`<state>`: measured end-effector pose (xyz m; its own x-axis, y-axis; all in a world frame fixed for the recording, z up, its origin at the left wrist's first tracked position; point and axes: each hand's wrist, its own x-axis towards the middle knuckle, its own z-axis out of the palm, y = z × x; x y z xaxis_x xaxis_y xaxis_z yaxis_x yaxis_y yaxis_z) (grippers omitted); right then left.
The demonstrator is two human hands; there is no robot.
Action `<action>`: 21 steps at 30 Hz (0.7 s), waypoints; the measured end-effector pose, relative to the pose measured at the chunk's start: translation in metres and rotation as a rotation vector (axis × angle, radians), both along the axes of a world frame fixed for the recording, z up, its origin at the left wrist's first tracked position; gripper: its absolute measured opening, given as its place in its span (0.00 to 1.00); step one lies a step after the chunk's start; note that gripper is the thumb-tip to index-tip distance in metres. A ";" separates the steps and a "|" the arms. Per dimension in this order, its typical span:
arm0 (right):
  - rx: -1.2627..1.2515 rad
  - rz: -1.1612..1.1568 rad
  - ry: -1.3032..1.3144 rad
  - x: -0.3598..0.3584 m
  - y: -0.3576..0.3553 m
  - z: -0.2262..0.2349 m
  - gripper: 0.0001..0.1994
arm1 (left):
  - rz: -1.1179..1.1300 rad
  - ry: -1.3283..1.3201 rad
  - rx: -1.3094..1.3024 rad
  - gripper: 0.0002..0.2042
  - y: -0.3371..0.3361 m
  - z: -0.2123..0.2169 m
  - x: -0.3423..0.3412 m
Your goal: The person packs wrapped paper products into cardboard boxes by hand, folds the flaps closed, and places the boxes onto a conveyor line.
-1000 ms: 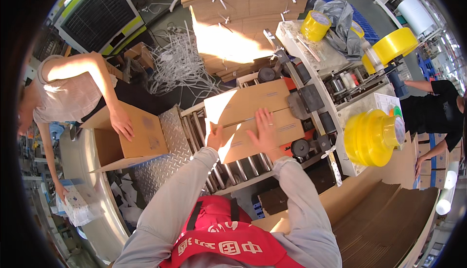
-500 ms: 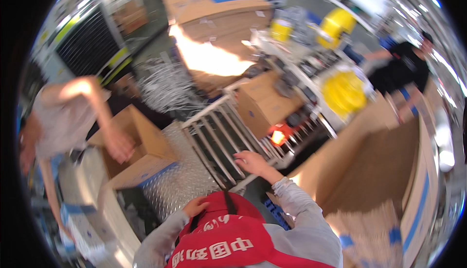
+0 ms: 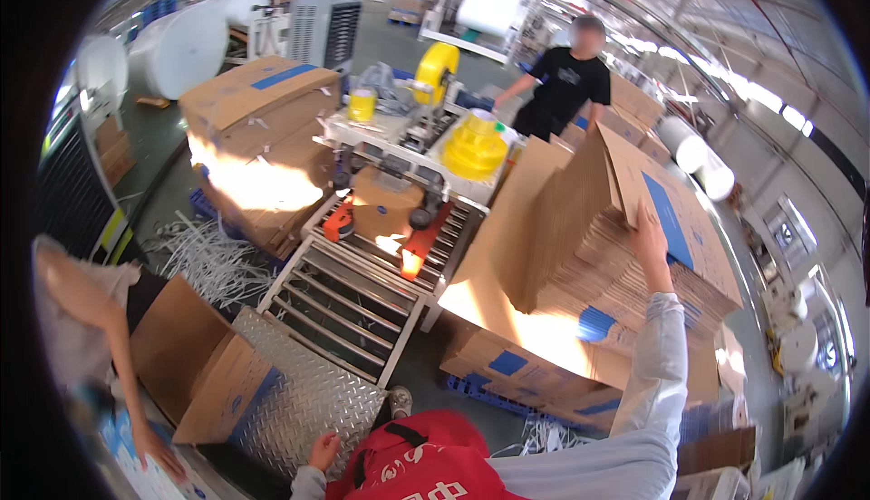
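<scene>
My right hand (image 3: pixel 649 244) reaches out to the right, shut on the near edge of the top flattened cardboard box (image 3: pixel 681 201). That sheet tilts up a little from the tall stack of flattened boxes (image 3: pixel 580 251) under it. My left hand (image 3: pixel 324 451) hangs low near my body, holding nothing, its fingers loosely bent and apart. Nearest to it is the diamond-patterned metal plate (image 3: pixel 313 378). An open cardboard box (image 3: pixel 231 391) stands on the plate's left side, beside a co-worker's arm (image 3: pixel 127 364).
Ahead, a roller conveyor (image 3: pixel 340 305) leads to a taping machine with a yellow tape roll (image 3: pixel 437 72) and a carton (image 3: pixel 385 205) inside. Stacked cardboard (image 3: pixel 263 128) stands far left, near loose white strapping (image 3: pixel 213 260). Another person in black (image 3: pixel 566 92) stands beyond the machine.
My view has swung right. My right hand has moved from over the roller conveyor to the flattened box on the stack. The carton now sits further inside the taping machine.
</scene>
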<state>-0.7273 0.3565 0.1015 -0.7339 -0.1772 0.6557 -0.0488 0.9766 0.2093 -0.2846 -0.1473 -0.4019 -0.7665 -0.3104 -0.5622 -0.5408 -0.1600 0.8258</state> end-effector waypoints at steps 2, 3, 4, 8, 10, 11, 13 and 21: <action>0.048 0.041 -0.082 -0.001 0.038 0.010 0.22 | -0.073 0.071 -0.057 0.19 0.001 -0.009 -0.001; -0.029 -0.017 -0.100 0.020 0.013 0.031 0.18 | -0.093 0.123 -0.131 0.19 0.000 -0.001 -0.007; -0.048 0.035 -0.004 0.031 0.022 0.043 0.15 | -0.124 0.184 -0.208 0.19 -0.002 0.015 -0.020; 0.289 0.516 0.560 0.183 -0.112 0.094 0.06 | 0.230 0.174 0.097 0.18 -0.011 0.069 -0.007; 0.436 0.748 0.735 0.247 -0.171 0.094 0.09 | 0.279 0.090 0.060 0.19 -0.018 0.068 0.009; 0.402 0.878 0.767 0.273 -0.198 0.099 0.13 | 0.279 0.049 0.058 0.19 -0.017 0.065 0.009; 0.360 1.054 0.786 0.289 -0.211 0.113 0.22 | 0.341 0.179 0.172 0.26 -0.006 0.072 -0.002; -0.495 1.619 0.411 0.166 -0.276 0.062 0.34 | 1.387 0.591 0.157 0.47 -0.018 0.142 0.022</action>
